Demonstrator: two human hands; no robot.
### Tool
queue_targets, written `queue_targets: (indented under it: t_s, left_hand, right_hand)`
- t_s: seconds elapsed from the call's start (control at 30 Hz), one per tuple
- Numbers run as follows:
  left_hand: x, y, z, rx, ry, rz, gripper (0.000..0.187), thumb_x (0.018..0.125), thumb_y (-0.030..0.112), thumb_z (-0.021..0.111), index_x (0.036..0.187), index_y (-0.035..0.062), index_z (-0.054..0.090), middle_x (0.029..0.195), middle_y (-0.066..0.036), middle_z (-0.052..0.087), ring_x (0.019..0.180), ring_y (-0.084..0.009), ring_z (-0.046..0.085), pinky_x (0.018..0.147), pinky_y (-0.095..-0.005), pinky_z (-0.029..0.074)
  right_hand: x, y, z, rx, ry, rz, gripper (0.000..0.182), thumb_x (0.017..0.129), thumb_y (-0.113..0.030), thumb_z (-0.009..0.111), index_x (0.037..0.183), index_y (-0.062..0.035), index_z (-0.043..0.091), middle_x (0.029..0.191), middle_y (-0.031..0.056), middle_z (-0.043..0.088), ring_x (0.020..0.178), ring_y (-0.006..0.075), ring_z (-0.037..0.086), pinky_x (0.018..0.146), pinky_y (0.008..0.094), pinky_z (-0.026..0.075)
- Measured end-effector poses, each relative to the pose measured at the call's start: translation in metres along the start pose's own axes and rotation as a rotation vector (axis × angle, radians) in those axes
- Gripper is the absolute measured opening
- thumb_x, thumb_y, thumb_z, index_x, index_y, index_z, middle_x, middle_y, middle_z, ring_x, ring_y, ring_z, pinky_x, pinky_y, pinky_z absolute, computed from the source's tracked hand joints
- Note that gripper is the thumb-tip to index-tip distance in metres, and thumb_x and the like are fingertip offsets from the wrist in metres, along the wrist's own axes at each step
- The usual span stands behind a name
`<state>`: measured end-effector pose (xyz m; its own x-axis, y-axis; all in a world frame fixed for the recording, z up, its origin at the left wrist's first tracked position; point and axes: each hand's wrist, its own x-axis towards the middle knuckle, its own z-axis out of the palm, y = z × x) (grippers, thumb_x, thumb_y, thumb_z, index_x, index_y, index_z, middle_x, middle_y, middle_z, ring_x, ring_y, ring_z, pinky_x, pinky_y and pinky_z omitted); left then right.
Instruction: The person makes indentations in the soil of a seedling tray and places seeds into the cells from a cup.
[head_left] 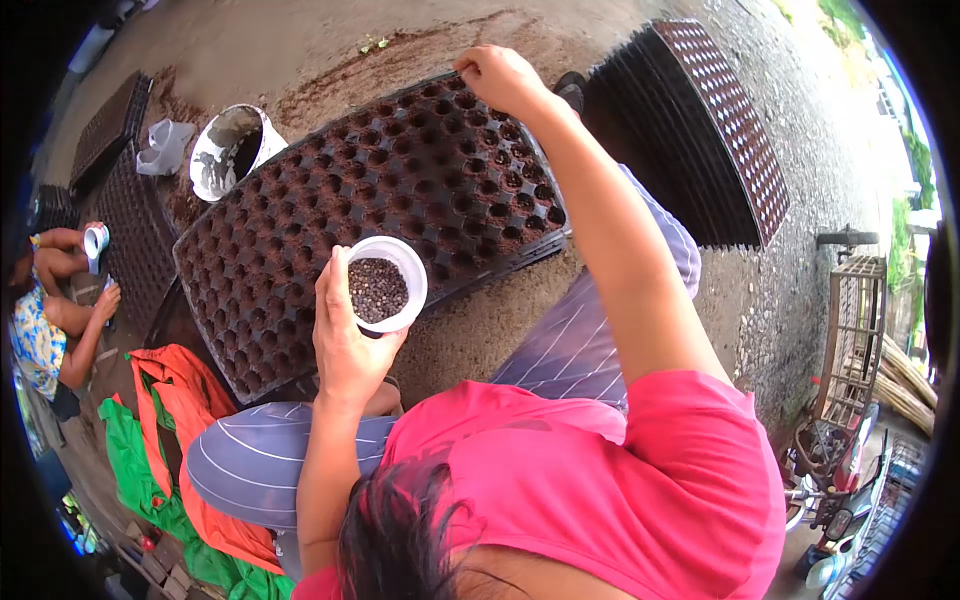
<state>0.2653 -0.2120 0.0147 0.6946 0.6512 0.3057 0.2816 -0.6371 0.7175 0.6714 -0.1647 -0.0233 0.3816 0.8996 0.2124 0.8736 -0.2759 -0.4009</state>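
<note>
My left hand is wrapped round a white plastic cup, held over the near edge of a black seedling tray. Small dark round seeds lie inside the cup. The seedling tray has rows of round cells with brown soil in them and rests on other trays. At the tray's far right corner is my right hand, its fingers bent and pinched together over the cells. Whatever those fingertips hold, if anything, is hidden or too small to make out.
A white bucket and a plastic bag stand behind the tray. Stacked trays rise at right. Another person sits at left with a cup beside another tray. Orange and green cloths lie near my left knee.
</note>
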Motion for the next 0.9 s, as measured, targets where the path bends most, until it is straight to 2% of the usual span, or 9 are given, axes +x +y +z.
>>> queue_targets:
  t_s: [0.1, 0.2, 0.23, 0.27, 0.3, 0.47, 0.57, 0.7, 0.9]
  left_hand:
    - [0.002, -0.003, -0.001, -0.015, 0.017, -0.012, 0.121, 0.061, 0.001, 0.093, 0.161, 0.0022, 0.026, 0.143, -0.024, 0.053, 0.130, -0.0409, 0.056, 0.111, -0.0490, 0.046]
    - [0.003, -0.004, 0.002, -0.016, 0.023, 0.006, 0.121, 0.061, 0.003, 0.094, 0.161, 0.0023, 0.025, 0.142, -0.025, 0.054, 0.130, -0.0411, 0.056, 0.110, -0.0493, 0.046]
    - [0.004, -0.005, 0.003, -0.001, 0.031, 0.029, 0.121, 0.062, 0.005, 0.095, 0.161, 0.0023, 0.025, 0.142, -0.025, 0.054, 0.130, -0.0412, 0.056, 0.110, -0.0495, 0.046]
    - [0.005, -0.003, 0.004, 0.004, 0.047, 0.046, 0.120, 0.063, 0.008, 0.096, 0.161, 0.0023, 0.026, 0.141, -0.025, 0.055, 0.129, -0.0415, 0.057, 0.108, -0.0493, 0.048]
    - [0.006, -0.001, 0.004, 0.007, 0.047, 0.049, 0.120, 0.063, 0.008, 0.096, 0.161, 0.0023, 0.026, 0.141, -0.025, 0.055, 0.129, -0.0415, 0.057, 0.108, -0.0493, 0.048]
    - [-0.003, -0.003, -0.003, -0.022, 0.020, 0.042, 0.114, 0.065, 0.009, 0.093, 0.160, 0.0038, 0.029, 0.143, -0.026, 0.053, 0.128, -0.0457, 0.056, 0.106, -0.0500, 0.049]
    - [-0.007, -0.003, -0.002, -0.037, 0.016, 0.025, 0.112, 0.065, 0.011, 0.092, 0.159, 0.0047, 0.031, 0.145, -0.024, 0.051, 0.131, -0.0459, 0.054, 0.108, -0.0503, 0.049]
    - [-0.005, -0.006, -0.006, -0.015, 0.047, 0.077, 0.115, 0.067, 0.020, 0.095, 0.160, 0.0050, 0.030, 0.146, -0.025, 0.051, 0.133, -0.0457, 0.054, 0.110, -0.0493, 0.048]
    - [-0.004, -0.002, -0.012, -0.075, 0.107, 0.119, 0.111, 0.066, 0.014, 0.093, 0.159, 0.0067, 0.031, 0.143, -0.023, 0.052, 0.129, -0.0454, 0.056, 0.106, -0.0487, 0.051]
  right_hand:
    - [-0.040, -0.087, -0.046, 0.341, -0.127, 0.009, 0.022, 0.088, -0.014, 0.074, 0.108, -0.0070, 0.077, 0.091, 0.0109, 0.077, 0.084, 0.0225, 0.075, 0.076, 0.0354, 0.059]
    - [-0.089, -0.166, -0.064, 0.457, -0.486, -0.409, 0.019, 0.083, -0.015, 0.073, 0.100, -0.0060, 0.075, 0.090, 0.0110, 0.075, 0.081, 0.0277, 0.073, 0.073, 0.0380, 0.058]
    - [-0.106, -0.172, -0.044, 0.306, -0.411, -0.663, 0.015, 0.080, -0.015, 0.071, 0.091, -0.0057, 0.075, 0.085, 0.0133, 0.073, 0.080, 0.0297, 0.074, 0.068, 0.0404, 0.058]
    - [-0.119, -0.197, -0.049, -0.004, -0.502, -0.611, 0.011, 0.077, -0.014, 0.071, 0.083, -0.0046, 0.074, 0.078, 0.0150, 0.070, 0.078, 0.0284, 0.074, 0.062, 0.0415, 0.058]
    - [-0.130, -0.204, -0.040, -0.047, -0.444, -0.626, 0.011, 0.074, -0.012, 0.071, 0.080, -0.0034, 0.073, 0.073, 0.0154, 0.069, 0.072, 0.0293, 0.073, 0.059, 0.0416, 0.058]
    - [-0.150, -0.215, -0.020, 0.015, -0.461, -0.693, 0.013, 0.071, -0.008, 0.072, 0.079, 0.0013, 0.072, 0.075, 0.0169, 0.071, 0.073, 0.0322, 0.074, 0.061, 0.0428, 0.059]
    - [-0.153, -0.213, -0.015, 0.100, -0.427, -0.669, 0.011, 0.069, -0.009, 0.074, 0.076, -0.0020, 0.071, 0.076, 0.0171, 0.072, 0.074, 0.0343, 0.074, 0.065, 0.0448, 0.059]
    - [-0.145, -0.217, -0.029, -0.014, -0.524, -0.612, 0.012, 0.073, -0.006, 0.073, 0.083, 0.0003, 0.071, 0.081, 0.0186, 0.072, 0.075, 0.0340, 0.074, 0.064, 0.0437, 0.060]
    - [-0.145, -0.228, -0.034, 0.004, -0.510, -0.617, 0.018, 0.072, -0.002, 0.073, 0.089, 0.0024, 0.071, 0.086, 0.0183, 0.073, 0.077, 0.0334, 0.074, 0.066, 0.0425, 0.060]
